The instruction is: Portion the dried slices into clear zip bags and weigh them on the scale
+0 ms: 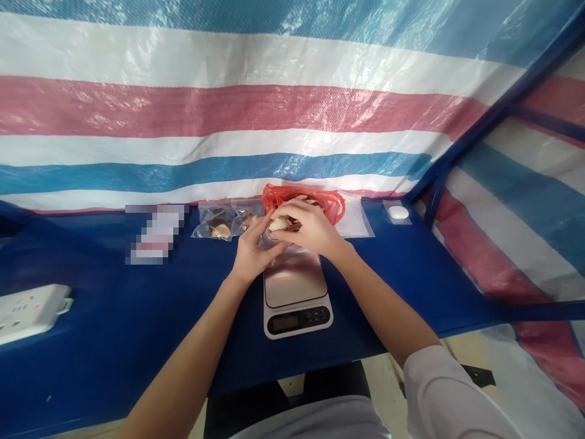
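Observation:
My left hand [256, 249] and my right hand [308, 227] meet just above the far end of a digital kitchen scale [296, 305]. Between them they pinch a small pale lump [278, 224], possibly a garlic clove, with a bit of clear plastic [269, 239] under it. My fingers hide most of the lump. Left of my hands lies a clear plastic bag [219, 222] holding several tan-brown pieces. A crumpled orange-red plastic bag [304, 198] sits right behind my fingers.
A blue cloth [91, 317] covers the table, with a white power strip [31, 313] at its left edge. A pixelated patch [155, 235], a white disc [398, 212] and a flat plastic sheet [356, 219] lie on it. Striped tarpaulin [228, 110] walls rise behind and right.

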`<action>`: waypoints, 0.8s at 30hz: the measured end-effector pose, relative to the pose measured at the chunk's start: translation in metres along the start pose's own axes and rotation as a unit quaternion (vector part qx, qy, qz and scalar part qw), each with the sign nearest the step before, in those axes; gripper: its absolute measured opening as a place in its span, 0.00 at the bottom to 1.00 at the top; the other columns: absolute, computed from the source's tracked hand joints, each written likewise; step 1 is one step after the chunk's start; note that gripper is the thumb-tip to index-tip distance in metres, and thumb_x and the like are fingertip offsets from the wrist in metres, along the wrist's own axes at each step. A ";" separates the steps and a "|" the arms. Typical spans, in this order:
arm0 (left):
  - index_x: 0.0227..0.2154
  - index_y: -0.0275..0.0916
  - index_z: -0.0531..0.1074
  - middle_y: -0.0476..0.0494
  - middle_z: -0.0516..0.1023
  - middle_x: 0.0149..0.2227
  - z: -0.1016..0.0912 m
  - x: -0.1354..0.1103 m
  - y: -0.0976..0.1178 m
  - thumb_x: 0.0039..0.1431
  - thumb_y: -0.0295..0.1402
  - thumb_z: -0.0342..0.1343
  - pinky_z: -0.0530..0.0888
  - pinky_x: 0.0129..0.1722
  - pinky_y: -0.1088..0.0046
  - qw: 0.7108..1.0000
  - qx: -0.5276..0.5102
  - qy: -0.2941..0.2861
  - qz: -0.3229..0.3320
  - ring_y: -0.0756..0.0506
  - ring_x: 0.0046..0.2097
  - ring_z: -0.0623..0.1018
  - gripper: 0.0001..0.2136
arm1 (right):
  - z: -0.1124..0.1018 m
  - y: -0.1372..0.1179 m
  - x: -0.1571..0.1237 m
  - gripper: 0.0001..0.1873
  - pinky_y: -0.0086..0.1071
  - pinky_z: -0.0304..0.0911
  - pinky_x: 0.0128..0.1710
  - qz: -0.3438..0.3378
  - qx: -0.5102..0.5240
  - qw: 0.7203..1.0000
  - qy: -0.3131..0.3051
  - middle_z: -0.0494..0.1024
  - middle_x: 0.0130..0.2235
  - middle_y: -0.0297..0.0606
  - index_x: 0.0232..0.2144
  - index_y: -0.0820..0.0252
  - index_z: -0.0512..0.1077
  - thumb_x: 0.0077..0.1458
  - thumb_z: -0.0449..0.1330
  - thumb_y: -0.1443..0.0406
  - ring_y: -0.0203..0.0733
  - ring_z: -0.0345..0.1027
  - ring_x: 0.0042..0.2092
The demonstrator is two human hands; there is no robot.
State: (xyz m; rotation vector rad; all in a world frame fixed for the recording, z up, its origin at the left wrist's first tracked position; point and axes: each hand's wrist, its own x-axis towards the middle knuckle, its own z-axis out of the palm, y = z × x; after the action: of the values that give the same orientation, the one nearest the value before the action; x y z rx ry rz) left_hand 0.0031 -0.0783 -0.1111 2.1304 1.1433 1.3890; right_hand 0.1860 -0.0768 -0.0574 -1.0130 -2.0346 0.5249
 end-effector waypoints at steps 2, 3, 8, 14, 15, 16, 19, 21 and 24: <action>0.57 0.40 0.74 0.40 0.82 0.50 0.000 0.000 0.000 0.55 0.51 0.65 0.73 0.60 0.56 1.000 0.002 -0.003 -0.001 0.38 0.51 0.80 0.30 | 0.000 0.000 0.000 0.14 0.37 0.73 0.51 -0.009 0.002 1.000 -0.004 0.79 0.49 0.36 0.45 0.48 0.80 0.54 0.69 0.63 0.47 0.73 0.53; 0.57 0.40 0.74 0.40 0.82 0.50 0.000 0.000 0.000 0.55 0.50 0.65 0.72 0.60 0.55 1.000 0.001 -0.004 -0.001 0.38 0.52 0.80 0.30 | 0.000 0.001 0.000 0.14 0.37 0.73 0.51 -0.013 0.009 1.000 -0.005 0.79 0.49 0.36 0.45 0.49 0.80 0.54 0.69 0.63 0.47 0.73 0.53; 0.56 0.39 0.75 0.38 0.81 0.52 0.002 -0.004 -0.007 0.52 0.53 0.67 0.73 0.60 0.53 1.000 -0.016 0.016 -0.007 0.37 0.53 0.80 0.32 | -0.005 0.004 0.001 0.13 0.35 0.73 0.50 -0.003 0.072 0.997 -0.011 0.82 0.44 0.35 0.45 0.51 0.80 0.57 0.67 0.64 0.42 0.78 0.45; 0.58 0.39 0.74 0.36 0.80 0.55 0.000 -0.006 -0.007 0.53 0.53 0.67 0.72 0.61 0.52 0.999 -0.023 0.030 -0.018 0.36 0.55 0.79 0.34 | -0.021 0.009 0.002 0.11 0.36 0.72 0.44 0.051 0.057 0.997 -0.008 0.84 0.41 0.36 0.43 0.54 0.81 0.57 0.65 0.64 0.42 0.78 0.40; 0.59 0.39 0.73 0.36 0.80 0.54 -0.001 -0.006 -0.006 0.53 0.53 0.67 0.73 0.60 0.53 0.999 -0.024 0.030 -0.017 0.36 0.55 0.79 0.34 | -0.023 0.009 0.002 0.10 0.36 0.71 0.44 0.055 0.039 0.998 -0.019 0.84 0.41 0.36 0.42 0.54 0.82 0.57 0.66 0.64 0.41 0.77 0.39; 0.59 0.39 0.73 0.37 0.80 0.53 -0.001 -0.006 -0.005 0.53 0.53 0.67 0.73 0.60 0.53 0.999 -0.026 0.029 -0.016 0.36 0.54 0.80 0.34 | -0.024 0.008 0.002 0.08 0.35 0.70 0.44 0.057 0.016 0.998 -0.033 0.84 0.40 0.36 0.40 0.55 0.82 0.56 0.66 0.64 0.41 0.76 0.39; 0.58 0.40 0.74 0.38 0.81 0.53 -0.002 -0.006 -0.004 0.52 0.54 0.66 0.73 0.60 0.53 0.999 -0.021 0.024 -0.017 0.37 0.53 0.80 0.34 | -0.022 0.007 0.005 0.05 0.36 0.66 0.45 0.057 -0.046 0.994 -0.077 0.83 0.35 0.35 0.35 0.55 0.83 0.57 0.67 0.63 0.43 0.74 0.41; 0.58 0.40 0.74 0.38 0.81 0.53 -0.002 -0.007 -0.004 0.52 0.54 0.66 0.72 0.62 0.53 0.999 -0.015 0.023 -0.016 0.36 0.54 0.79 0.34 | -0.019 0.006 0.007 0.05 0.35 0.64 0.43 0.063 -0.067 0.991 -0.093 0.83 0.33 0.35 0.32 0.55 0.83 0.57 0.67 0.64 0.43 0.73 0.41; 0.58 0.41 0.74 0.38 0.81 0.54 -0.002 -0.007 -0.005 0.52 0.53 0.67 0.71 0.62 0.51 1.000 -0.017 0.023 0.000 0.36 0.54 0.80 0.33 | -0.017 0.006 0.011 0.07 0.32 0.60 0.37 0.075 -0.078 0.989 -0.100 0.80 0.28 0.33 0.28 0.57 0.83 0.57 0.65 0.67 0.41 0.71 0.37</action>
State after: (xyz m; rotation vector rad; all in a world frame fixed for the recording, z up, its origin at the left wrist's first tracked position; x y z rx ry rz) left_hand -0.0017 -0.0814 -0.1178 2.0850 1.1284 1.4552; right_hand 0.1985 -0.0643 -0.0458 -1.2573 -2.2156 0.5727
